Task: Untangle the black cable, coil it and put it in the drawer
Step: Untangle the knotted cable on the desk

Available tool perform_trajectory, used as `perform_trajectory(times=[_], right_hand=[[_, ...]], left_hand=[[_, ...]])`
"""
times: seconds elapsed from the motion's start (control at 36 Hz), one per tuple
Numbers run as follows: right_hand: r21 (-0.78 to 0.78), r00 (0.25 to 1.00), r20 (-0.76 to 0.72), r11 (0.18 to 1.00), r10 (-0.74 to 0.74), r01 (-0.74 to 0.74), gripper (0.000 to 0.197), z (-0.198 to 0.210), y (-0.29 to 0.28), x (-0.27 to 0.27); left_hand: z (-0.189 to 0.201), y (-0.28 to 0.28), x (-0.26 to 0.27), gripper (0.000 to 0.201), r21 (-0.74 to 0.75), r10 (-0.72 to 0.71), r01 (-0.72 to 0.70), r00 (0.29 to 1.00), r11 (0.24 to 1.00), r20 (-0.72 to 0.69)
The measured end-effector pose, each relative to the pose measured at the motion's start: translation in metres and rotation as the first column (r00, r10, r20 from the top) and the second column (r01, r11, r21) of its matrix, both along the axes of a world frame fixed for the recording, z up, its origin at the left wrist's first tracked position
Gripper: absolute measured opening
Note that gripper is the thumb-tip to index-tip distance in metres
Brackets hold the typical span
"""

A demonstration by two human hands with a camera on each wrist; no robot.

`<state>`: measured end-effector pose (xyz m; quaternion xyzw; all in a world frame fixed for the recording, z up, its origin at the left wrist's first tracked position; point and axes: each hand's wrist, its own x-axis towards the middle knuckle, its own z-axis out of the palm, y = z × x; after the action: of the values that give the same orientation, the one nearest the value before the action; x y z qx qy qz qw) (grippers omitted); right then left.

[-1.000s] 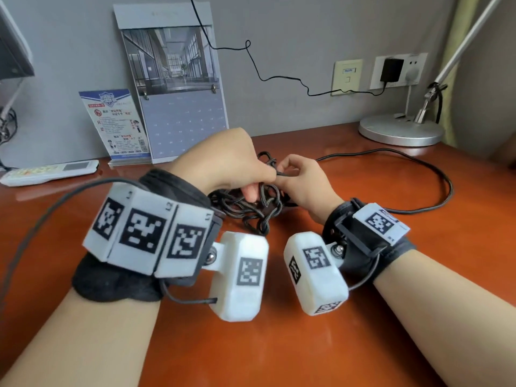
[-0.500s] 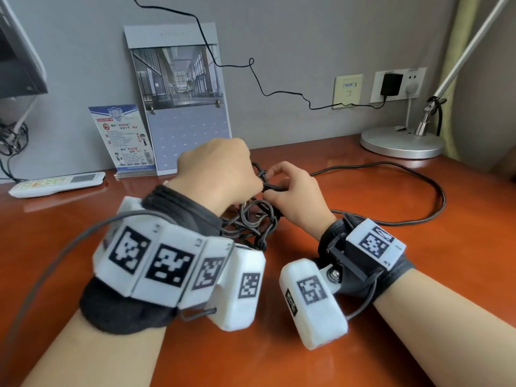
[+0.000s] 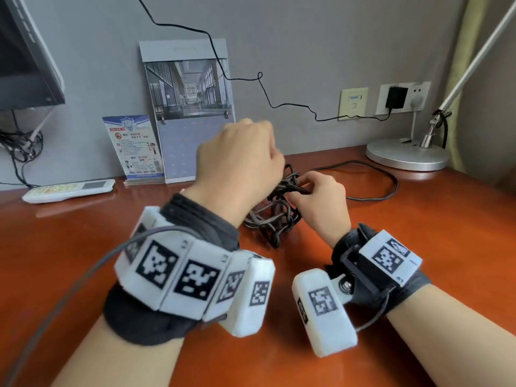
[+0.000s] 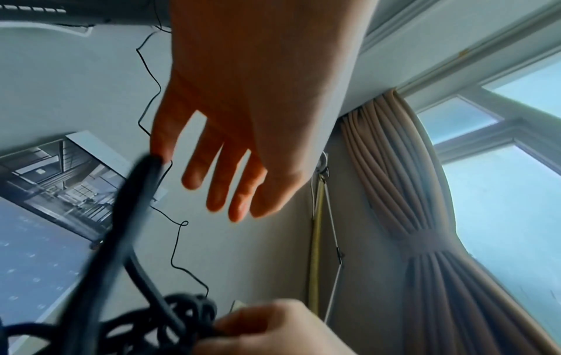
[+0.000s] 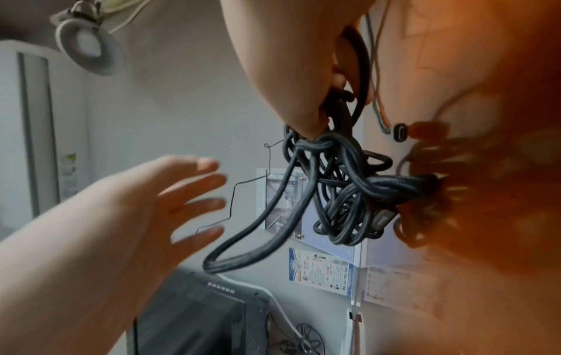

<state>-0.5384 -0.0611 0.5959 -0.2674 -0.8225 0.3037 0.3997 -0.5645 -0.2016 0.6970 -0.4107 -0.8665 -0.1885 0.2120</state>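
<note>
- Cable (image 3: 275, 216) lies as a black tangle on the desk (image 3: 418, 247) between my two hands, partly lifted, with one strand running off to the right in a wide loop across the wood.
- In the right wrist view the knot (image 5: 343, 192) hangs in dense loops below my fingers, and a long doubled loop droops out of it toward my left palm.
- My right hand (image 3: 321, 202) pinches a strand at the top of the tangle, fingers curled round it.
- My left hand (image 3: 240, 160) is raised just above and left of the tangle; both wrist views show its fingers (image 4: 218, 187) spread and nearly straight, gripping nothing.
- A blurred black strand (image 4: 127, 216) crosses in front of my left thumb in the left wrist view; whether it touches the thumb I cannot tell.
- Behind the tangle a calendar (image 3: 190, 107) leans on the grey wall, with a leaflet (image 3: 132, 146) in a clear stand beside it.
- A white remote (image 3: 69, 189) lies at the far left of the desk, below a monitor (image 3: 25, 60).
- A lamp base (image 3: 407, 156) sits at the far right, near a wall socket with a black plug (image 3: 395, 97).
- A thin wire (image 3: 279, 104) trails from that plug along the wall.
</note>
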Motion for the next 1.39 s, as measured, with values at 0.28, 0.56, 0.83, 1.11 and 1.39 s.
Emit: perform_trajectory(times=[0.28,0.56,0.83,1.11,1.39], right_hand=[[0.042,0.995,-0.003,0.994,0.103,-0.102,0.018,0.005,-0.018,0.0],[-0.225,0.998,0.067,0.974,0.001,0.015,0.026,-0.005,0.008,0.007],[-0.181,0.998,0.046,0.982,-0.05,0.058,0.022,-0.002,0.006,0.004],[-0.015,0.999,0.011,0.999,0.032,-0.031,0.017,0.001,-0.01,0.003],[-0.031,0.998,-0.003,0.997,0.064,-0.064,0.014,-0.002,-0.012,0.002]], left_hand=[[-0.028,0.008,-0.012,0.019,-0.249,0.046,-0.018,0.993,0.968,0.108],[-0.004,-0.018,-0.029,0.03,-0.253,0.191,-0.133,0.956,0.958,0.223],[-0.001,-0.024,-0.032,0.039,-0.323,0.275,-0.219,0.951,0.921,0.14],[-0.032,0.012,-0.011,0.024,-0.357,-0.032,0.102,0.98,0.928,0.196],[-0.037,0.009,-0.025,0.017,-0.336,-0.038,0.118,0.971,0.935,0.235]])
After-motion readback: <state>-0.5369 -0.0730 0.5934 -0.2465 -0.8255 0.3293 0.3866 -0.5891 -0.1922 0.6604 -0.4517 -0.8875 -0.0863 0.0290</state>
